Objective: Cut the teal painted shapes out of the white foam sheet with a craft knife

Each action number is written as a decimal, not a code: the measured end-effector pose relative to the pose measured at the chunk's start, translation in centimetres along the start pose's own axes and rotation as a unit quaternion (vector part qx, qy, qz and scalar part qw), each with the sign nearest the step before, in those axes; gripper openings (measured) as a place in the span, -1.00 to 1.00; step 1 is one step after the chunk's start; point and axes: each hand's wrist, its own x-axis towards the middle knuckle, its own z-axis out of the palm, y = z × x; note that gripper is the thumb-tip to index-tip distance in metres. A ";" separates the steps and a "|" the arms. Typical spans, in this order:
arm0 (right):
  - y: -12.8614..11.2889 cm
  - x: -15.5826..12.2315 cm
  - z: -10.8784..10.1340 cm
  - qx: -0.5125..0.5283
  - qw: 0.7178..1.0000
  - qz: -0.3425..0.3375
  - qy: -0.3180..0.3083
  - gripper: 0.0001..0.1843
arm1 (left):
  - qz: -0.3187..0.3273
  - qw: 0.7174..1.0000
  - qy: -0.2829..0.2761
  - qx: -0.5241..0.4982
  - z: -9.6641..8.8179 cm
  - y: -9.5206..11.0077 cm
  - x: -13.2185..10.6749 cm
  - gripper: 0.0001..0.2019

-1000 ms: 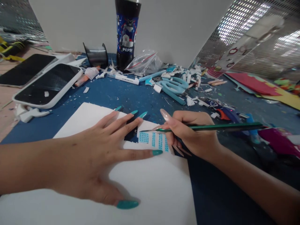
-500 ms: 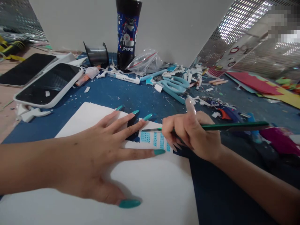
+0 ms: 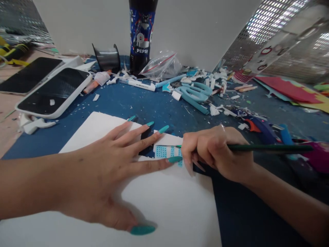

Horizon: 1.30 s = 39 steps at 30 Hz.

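Note:
My left hand [image 3: 108, 171] lies spread, palm down, on a large white sheet [image 3: 174, 206] of card or foam board. Its index fingertip presses by a small white strip [image 3: 168, 138] at the sheet's far edge. On this strip are blue patches [image 3: 161, 151] with dark dots, partly covered by my fingers. My right hand [image 3: 216, 149] is closed round a thin green-handled paintbrush [image 3: 269, 148]. The brush's slender pale tip points left and lies over the strip, just above the blue patches; whether it touches cannot be made out.
At the back stand a Pepsi bottle [image 3: 142, 37] and a spool [image 3: 107, 59], with a clear plastic bag [image 3: 164, 65] beside them. Blue scissors [image 3: 195, 92] lie among white scraps. Two phones, one white-cased [image 3: 55, 91], are on the left; coloured paper [image 3: 293, 90] lies right.
My right hand has shifted slightly right and down with the paintbrush, and its raised thumb has lowered. The left hand stays in place. The view has moved a little.

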 end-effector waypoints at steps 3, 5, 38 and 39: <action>0.0 0.0 0.0 0.006 1.000 0.001 0.014 -0.37 | 0.001 1.000 0.013 0.002 0.1 -0.1 -0.2 -0.10; 0.0 0.1 -0.1 0.008 1.000 -0.001 0.009 -0.37 | 0.003 1.000 0.013 0.007 0.1 -0.1 -0.2 -0.11; -0.3 -0.2 -1.0 -0.007 1.000 -0.015 -0.006 -0.39 | 0.003 1.000 0.015 0.014 0.5 -0.1 -0.2 -0.13; -0.4 -0.2 -1.0 -0.011 1.000 -0.012 -0.007 -0.39 | 0.002 1.000 0.017 0.014 0.5 -0.1 -0.3 -0.13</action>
